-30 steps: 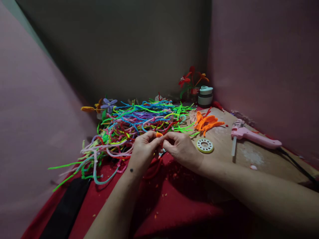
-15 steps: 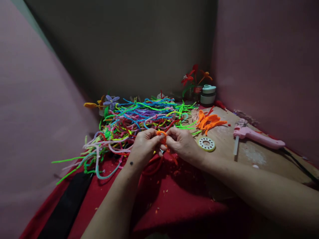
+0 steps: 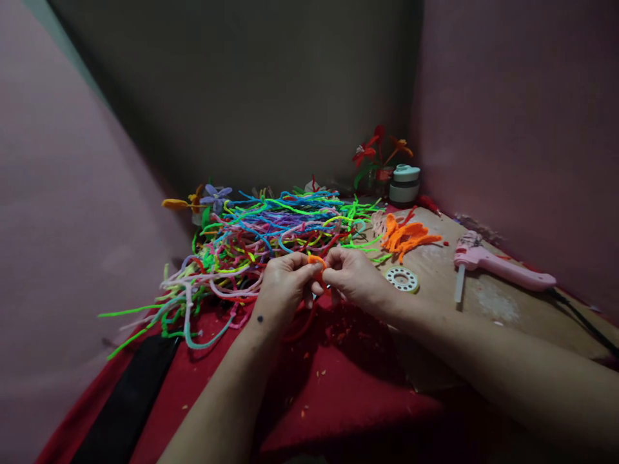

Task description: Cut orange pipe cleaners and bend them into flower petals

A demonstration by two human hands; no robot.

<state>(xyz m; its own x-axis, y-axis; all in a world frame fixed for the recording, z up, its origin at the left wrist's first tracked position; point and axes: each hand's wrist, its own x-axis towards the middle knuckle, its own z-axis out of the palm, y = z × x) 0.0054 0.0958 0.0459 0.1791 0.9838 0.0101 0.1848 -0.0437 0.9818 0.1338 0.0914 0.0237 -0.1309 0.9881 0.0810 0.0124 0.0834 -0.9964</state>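
Note:
An orange pipe cleaner is bent in a small curve between my two hands, above the front edge of a colourful pile. My left hand pinches it from the left with thumb and forefinger. From the other side, the fingers of my right hand are closed on it too. Much of the pipe cleaner is hidden behind the fingers. Under the hands a dark red pipe cleaner curves over the red cloth.
Behind the hands spreads a tangled pile of pipe cleaners. On the board at right lie orange looped pieces, a white-and-yellow ring and a pink glue gun. Fuzzy flowers and a lidded jar stand behind.
The orange end that hung below my right hand is now out of sight. Both hands have shifted very slightly to the right and stay closed on the pipe cleaner.

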